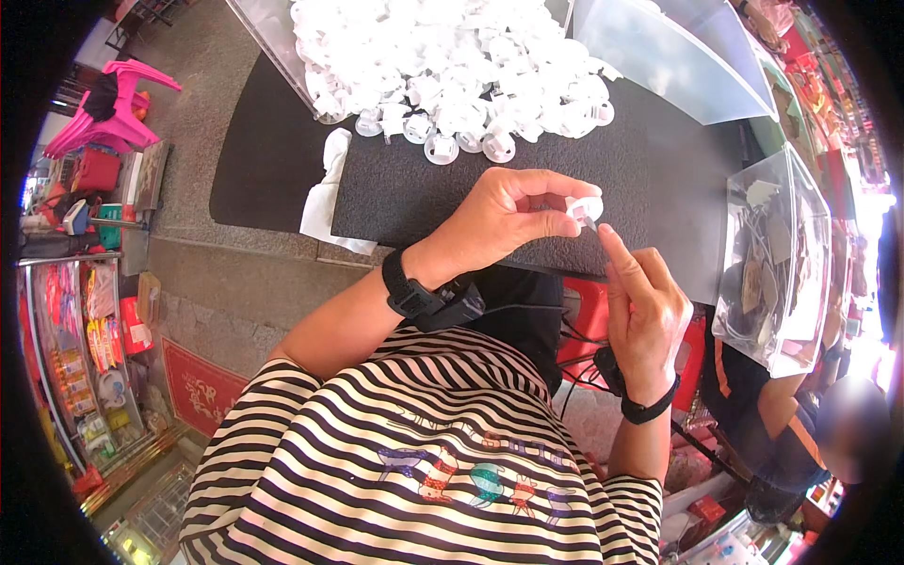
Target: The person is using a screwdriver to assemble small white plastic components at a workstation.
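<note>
My left hand [499, 215] pinches a small white round plastic part [586, 207] between thumb and fingers, just above the near edge of the black table. A thin grey sliver, perhaps metal, shows at the part's lower side. My right hand [648, 306] is to its right, index finger stretched out with the tip at or very near that sliver. The right thumb lies lower, apart from the index fingertip, and the other fingers are loosely bent. Beyond my hands a large heap of similar white plastic parts [443, 85] spreads over the table, overexposed toward the top.
The heap spills from a clear bin [273, 47]. Another translucent bin [673, 61] stands at far right. A clear box with flat pieces [777, 264] sits at the table's right edge. A white strip [327, 193] lies on the black tabletop [405, 202]. Another person [786, 414] is at right.
</note>
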A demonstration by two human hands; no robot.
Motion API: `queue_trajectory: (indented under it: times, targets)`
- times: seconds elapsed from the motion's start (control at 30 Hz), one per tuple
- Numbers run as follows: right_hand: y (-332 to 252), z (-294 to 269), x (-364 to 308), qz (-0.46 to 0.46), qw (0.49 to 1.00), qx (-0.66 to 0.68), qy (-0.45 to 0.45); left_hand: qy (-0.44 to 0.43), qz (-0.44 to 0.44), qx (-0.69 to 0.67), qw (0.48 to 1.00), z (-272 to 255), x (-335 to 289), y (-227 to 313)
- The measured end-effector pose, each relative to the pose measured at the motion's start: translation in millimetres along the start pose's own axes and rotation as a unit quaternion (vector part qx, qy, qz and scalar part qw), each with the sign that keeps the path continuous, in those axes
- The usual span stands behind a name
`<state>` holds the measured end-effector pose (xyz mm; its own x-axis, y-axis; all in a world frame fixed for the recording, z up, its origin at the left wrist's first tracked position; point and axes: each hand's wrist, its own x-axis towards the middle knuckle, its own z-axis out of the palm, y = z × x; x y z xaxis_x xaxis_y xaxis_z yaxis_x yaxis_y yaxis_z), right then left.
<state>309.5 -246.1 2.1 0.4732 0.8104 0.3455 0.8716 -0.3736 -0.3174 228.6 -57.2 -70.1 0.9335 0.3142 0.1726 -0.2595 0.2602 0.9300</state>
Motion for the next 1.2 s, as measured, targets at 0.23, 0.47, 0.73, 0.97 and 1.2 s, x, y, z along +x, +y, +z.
queue_trajectory:
  times: [0.23,0.47,0.73,0.97,1.2]
  targets:
    - [3,3,2,-0.009,1.0,0.013,-0.01,0.004,-0.016,0.012,1.0,-1,0,3]
    - [4,2,4,-0.038,0.999,0.002,-0.009,-0.017,-0.053,0.029,0.998,-2,-1,9]
    - [-19,-3,4,-0.041,0.985,-0.151,-0.069,-0.009,-0.012,0.044,0.999,2,-4,0]
    - [-12,-2,10,-0.011,0.998,0.008,-0.056,0.036,0.023,0.045,0.998,5,-5,-1]
    - [-6,-11,-1,0.074,0.99,0.119,-0.021,0.033,-0.001,0.012,0.999,2,-1,4]
